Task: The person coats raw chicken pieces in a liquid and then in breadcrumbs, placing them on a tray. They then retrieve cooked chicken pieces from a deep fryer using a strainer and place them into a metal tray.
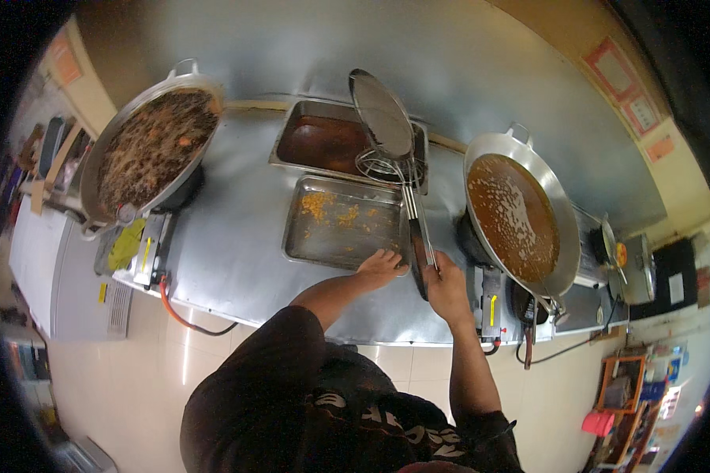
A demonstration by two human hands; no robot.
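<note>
My left hand (382, 265) curls over the near right corner of a shallow rectangular metal tray (344, 232). Scattered yellow-orange crumbs (314, 206) lie on the tray's bottom. In my right hand (448, 288) is the long metal handle of a round fine-mesh skimmer (384, 116), its disc raised toward the back. A wire skimmer (371, 167) with a dark brown handle (416, 248) runs close alongside; whether my right hand also holds it I cannot tell. Behind the tray sits a deeper metal pan (321, 145) containing dark brown liquid, partly hidden by both skimmers.
At left, a large wok (154, 151) bubbles with frying pieces on a gas burner (152, 248). Another wok (512, 222) of foamy brown oil stands at right over a second burner (490, 304). An orange gas hose (177, 313) hangs off the metal counter's front edge (248, 322).
</note>
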